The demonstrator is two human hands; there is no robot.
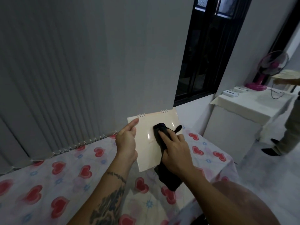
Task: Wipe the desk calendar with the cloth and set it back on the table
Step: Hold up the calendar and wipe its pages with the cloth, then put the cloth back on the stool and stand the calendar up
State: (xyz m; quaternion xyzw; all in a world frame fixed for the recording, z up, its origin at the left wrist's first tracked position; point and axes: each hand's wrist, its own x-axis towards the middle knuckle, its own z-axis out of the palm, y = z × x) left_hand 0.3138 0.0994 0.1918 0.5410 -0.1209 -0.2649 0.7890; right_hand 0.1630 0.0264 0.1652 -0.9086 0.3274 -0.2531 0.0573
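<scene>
While left hand (125, 142) grips calendar (149, 143) by left edge, index extended toward spiral binding, calendar held tilted above worktop (65, 172), clear of heart-print cover. Right hand (176, 153) presses black cloth (159, 129) against glossy cream face, fingers (164, 135) spread flat over cloth, thumb pinching it; cloth tail hangs below calendar's lower edge. Spiral rings at top edge, near curtain (48, 86). Pink fan (269, 69) on second worktop far right; another person's legs (285, 132) beside it.
</scene>
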